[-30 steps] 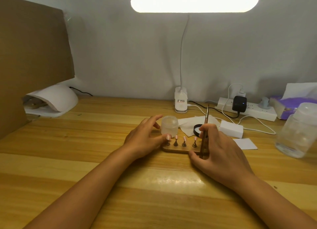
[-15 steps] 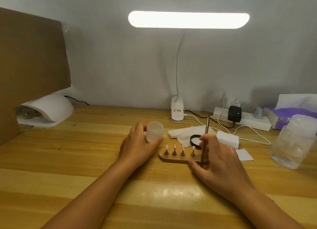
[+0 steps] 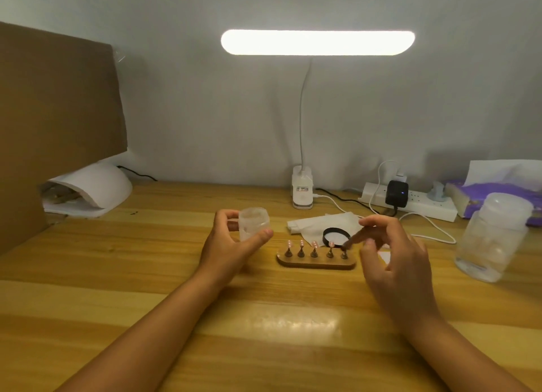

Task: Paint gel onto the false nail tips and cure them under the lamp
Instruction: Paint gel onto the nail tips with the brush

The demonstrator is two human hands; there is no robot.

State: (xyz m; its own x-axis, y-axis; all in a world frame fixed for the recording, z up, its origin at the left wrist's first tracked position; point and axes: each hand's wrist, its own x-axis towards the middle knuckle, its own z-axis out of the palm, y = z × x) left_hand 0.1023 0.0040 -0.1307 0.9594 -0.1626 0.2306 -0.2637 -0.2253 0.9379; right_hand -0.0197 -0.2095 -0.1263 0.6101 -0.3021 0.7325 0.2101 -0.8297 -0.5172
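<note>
- Your left hand [image 3: 231, 246] is lifted off the worktop [image 3: 146, 274], left of the wooden stand [image 3: 316, 263]. Its fingers [image 3: 261, 235] are curled round a small frosted jar [image 3: 253, 223], thumb at the front and the others behind, with the jar roughly upright.
- Your right hand [image 3: 394, 253] hovers just right of the stand. Its fingers [image 3: 378, 222] are bent and pinch a thin dark brush [image 3: 353, 239]. The brush is blurred, so you cannot make out the exact grip.
- The brush slants down to the left, and its lower end sits at the rightmost peg of the stand. Whether it touches that peg is not clear.
- The false nail tips [image 3: 314, 244] are pinkish and stand in a row on small pegs along the stand, which lies flat on the worktop between your hands.
- Just behind the stand, a black ring-shaped lid [image 3: 326, 232] lies on a white tissue [image 3: 311, 223].
- The white curing lamp [image 3: 96, 186] sits far left on the worktop, well apart from the stand and beside a brown cardboard sheet [image 3: 55, 113].
- A lit desk lamp [image 3: 316, 42] hangs over the middle. A power strip [image 3: 425, 205] runs along the back right, and a clear plastic bottle [image 3: 495, 239] stands at the right edge.
</note>
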